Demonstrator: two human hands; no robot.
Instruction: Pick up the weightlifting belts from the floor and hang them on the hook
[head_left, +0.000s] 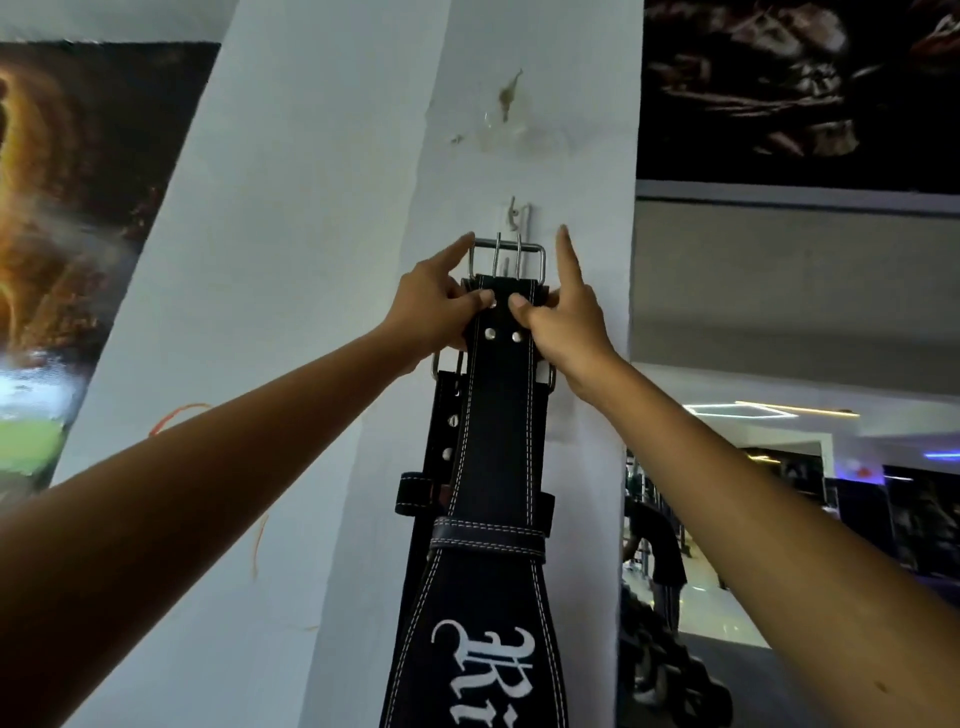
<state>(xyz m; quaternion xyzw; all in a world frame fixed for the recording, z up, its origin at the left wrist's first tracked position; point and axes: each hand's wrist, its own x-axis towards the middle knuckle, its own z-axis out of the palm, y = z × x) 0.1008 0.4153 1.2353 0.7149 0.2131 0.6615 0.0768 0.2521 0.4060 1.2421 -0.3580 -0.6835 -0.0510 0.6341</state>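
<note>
Head view. Black leather weightlifting belt (501, 431) hangs down the white pillar (291, 260), buckle end up at 12 o'clock. Its steel double-prong buckle (506, 257) sits just below the small wall hook (513, 213); whether the frame is seated on it, cannot tell.

Left hand (436, 312) pinches the strap's top at 9 o'clock, thumb on the face, forefinger extended to the buckle corner. Right hand (563, 322) mirrors it at 3 o'clock, thumb pressing the strap, forefinger pointing up past the buckle.

A second belt (447, 415) with its own buckle shows behind, at 7 o'clock.

Handling, by judgement: thick, stiff, fairly heavy leather; not fragile. Best held just under the buckle, steering the rigid metal frame over the hook.
</note>
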